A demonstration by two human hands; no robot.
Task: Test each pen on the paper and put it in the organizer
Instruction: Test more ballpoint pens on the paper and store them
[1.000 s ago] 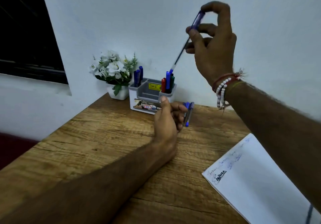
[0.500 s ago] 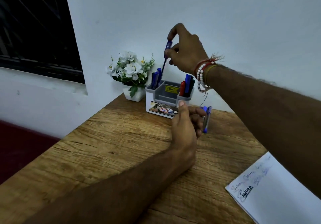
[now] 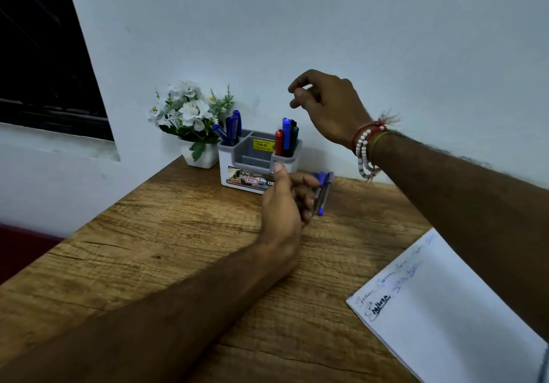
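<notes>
- A dark window (image 3: 38, 55) sits far to the left of both hands, set in the pale wall.
- The potted white flowers (image 3: 190, 115) stand against the wall, left of and beyond the left hand, just beside the organizer.
- The organizer (image 3: 228, 159), white with grey compartments, stands on the wooden table (image 3: 148, 249) just beyond the left hand's thumb and below the right hand.
- Several blue pens (image 3: 233, 128) lean in its left compartment. A yellow sticker (image 3: 263, 144) shows in the middle one.
- Red, blue, green and black markers (image 3: 285, 137) stand upright in its right compartment, below the right hand's fingers.
- The left hand (image 3: 285, 204) rests on the table in front of the organizer, its fingers curled around a bundle of pens (image 3: 323, 194) with blue caps, which juts out on its right side.
- The right hand (image 3: 329, 106) hovers above the organizer, released, with fingers loosely curled and nothing held.
- Beaded and thread bracelets (image 3: 365, 148) circle the right wrist.
- The paper (image 3: 451, 308), with scribbles along its top edge, lies under the right forearm, well apart from the left hand.
</notes>
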